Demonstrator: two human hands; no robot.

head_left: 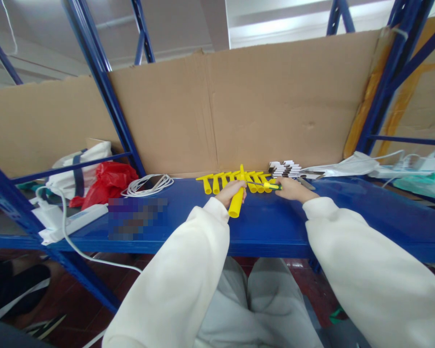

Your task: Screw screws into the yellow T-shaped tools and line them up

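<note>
In my left hand (229, 192) I grip a yellow T-shaped plastic piece (235, 205), its hollow round end tilted toward me. My right hand (290, 189) is closed round the yellow and black handle of a screwdriver (273, 186). The screwdriver's thin shaft points left and reaches the yellow piece near my left fingers; whether the tip is in it I cannot make out. Behind both hands, a row of several similar yellow pieces (216, 184) lies along the back of the blue shelf (271, 232). A stack of small white and dark brown parts (285, 169) sits behind my right hand.
Cardboard (261, 106) stands upright behind the shelf. To the left are a coiled white cable (148, 186), a red plastic bag (110, 181) and a white power strip (81, 218). Blue uprights (108, 106) flank the shelf. Part of another person (18, 285) shows at lower left.
</note>
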